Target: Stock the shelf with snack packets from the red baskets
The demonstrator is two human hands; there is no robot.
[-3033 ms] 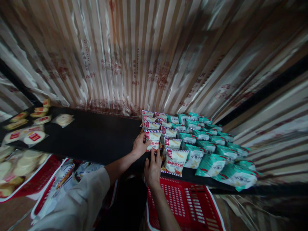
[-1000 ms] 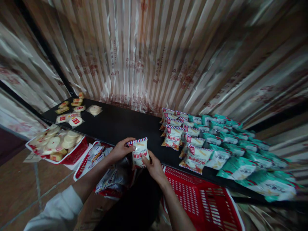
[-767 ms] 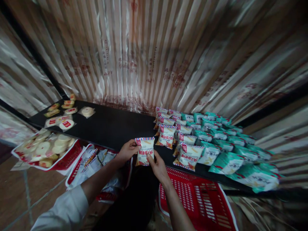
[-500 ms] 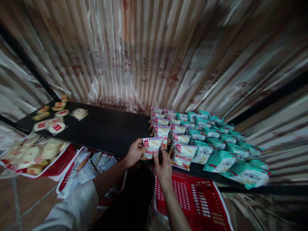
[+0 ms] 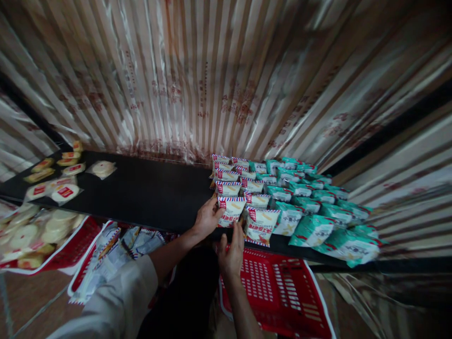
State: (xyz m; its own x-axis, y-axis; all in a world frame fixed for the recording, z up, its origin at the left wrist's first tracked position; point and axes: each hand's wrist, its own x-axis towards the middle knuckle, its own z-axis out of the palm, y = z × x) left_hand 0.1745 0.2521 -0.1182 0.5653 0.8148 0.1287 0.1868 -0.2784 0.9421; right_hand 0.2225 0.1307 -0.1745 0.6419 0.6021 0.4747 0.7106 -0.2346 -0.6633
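A white snack bag [image 5: 230, 210] with red lettering and a striped top edge stands upright at the front of the black shelf [image 5: 151, 188]. My left hand [image 5: 207, 219] grips its left side, thumb on the front face and fingers behind. Below its lower right corner is my right hand [image 5: 231, 252], open, its fingertips at the bag's lower edge. Another white snack bag [image 5: 261, 225] of the same kind stands just to the right, with more lined up behind both.
Rows of green snack bags [image 5: 318, 230] fill the shelf's right end. Round packaged pastries [image 5: 65, 192] lie at its left end. Beneath are a red basket [image 5: 282, 292], a basket of silver-blue bags [image 5: 109, 256] and a basket of pastries [image 5: 70, 242]. Plastic sheeting [image 5: 183, 84] hangs behind.
The held snack bag has gone back onto the shelf, in line with its row. My right hand has slipped from its front to below its lower edge. The view has shifted slightly right.
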